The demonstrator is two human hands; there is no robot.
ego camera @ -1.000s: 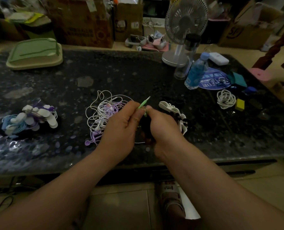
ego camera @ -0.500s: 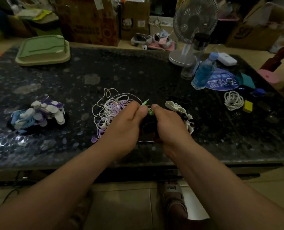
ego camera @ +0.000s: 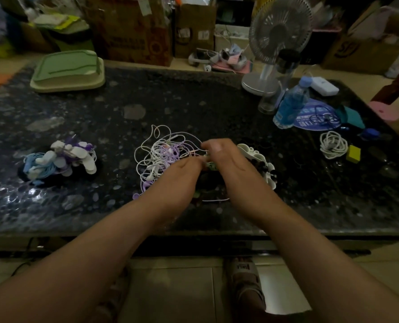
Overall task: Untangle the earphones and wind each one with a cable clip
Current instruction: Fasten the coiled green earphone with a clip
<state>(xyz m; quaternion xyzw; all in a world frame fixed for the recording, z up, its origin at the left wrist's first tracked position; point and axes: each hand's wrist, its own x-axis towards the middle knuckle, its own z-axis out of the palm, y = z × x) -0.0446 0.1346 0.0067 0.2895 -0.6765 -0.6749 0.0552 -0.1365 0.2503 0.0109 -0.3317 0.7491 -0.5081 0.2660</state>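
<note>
Pinching a small green earphone piece [ego camera: 209, 164] between them, the left hand [ego camera: 177, 180] and right hand [ego camera: 232, 164] meet above the near middle of the dark speckled table [ego camera: 193, 108]. Both hands are curled nearly closed, fingertips together on the green piece; motion blur hides the exact grip, and what lies under the palms is too dark to tell. Just left of the left hand, touching its knuckles in the view, lies a loose tangle of white and purple earphones [ego camera: 161, 157], one purple earbud trailing toward the table's near edge. Just right of the right hand sits a row of white cable clips [ego camera: 261, 162], partly hidden by the wrist. Well apart to the left lies a pile of blue, white and purple earphones with white clips [ego camera: 61, 160]. Far right: a coiled white cable [ego camera: 333, 144] beside a small yellow block [ego camera: 353, 153]. Beyond it, a blue water bottle [ego camera: 291, 103], a clear tumbler with a black lid [ego camera: 280, 78], and a desk fan [ego camera: 277, 43]. At the far left stands a green lidded box [ego camera: 68, 71].
</note>
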